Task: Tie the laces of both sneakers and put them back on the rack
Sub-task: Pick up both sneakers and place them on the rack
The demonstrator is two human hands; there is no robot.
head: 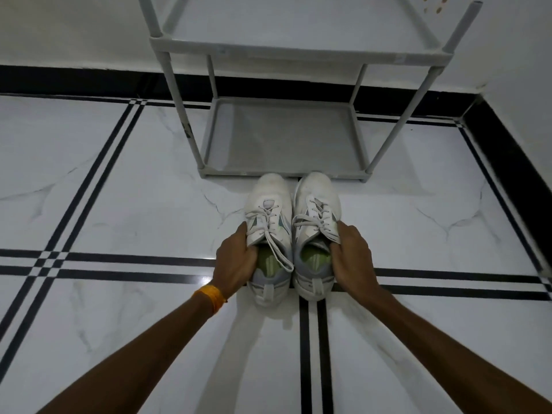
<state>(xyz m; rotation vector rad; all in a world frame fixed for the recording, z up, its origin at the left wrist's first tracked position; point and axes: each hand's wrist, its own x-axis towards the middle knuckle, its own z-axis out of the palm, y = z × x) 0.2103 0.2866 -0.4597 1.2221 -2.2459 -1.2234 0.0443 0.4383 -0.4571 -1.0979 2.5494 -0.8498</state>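
Sneakers side by side on floor, toes just before rack, w/ wall behind.

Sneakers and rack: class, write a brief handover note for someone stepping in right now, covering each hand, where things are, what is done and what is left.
Left hand grips the left sneaker at its collar; right hand grips the right sneaker likewise.
Both sneakers stand side by side on the floor, toes toward the rack, just in front of its bottom shelf.
Done: nothing visible; laces lie loose, no bows.
Left: tie both, then set them on the rack.
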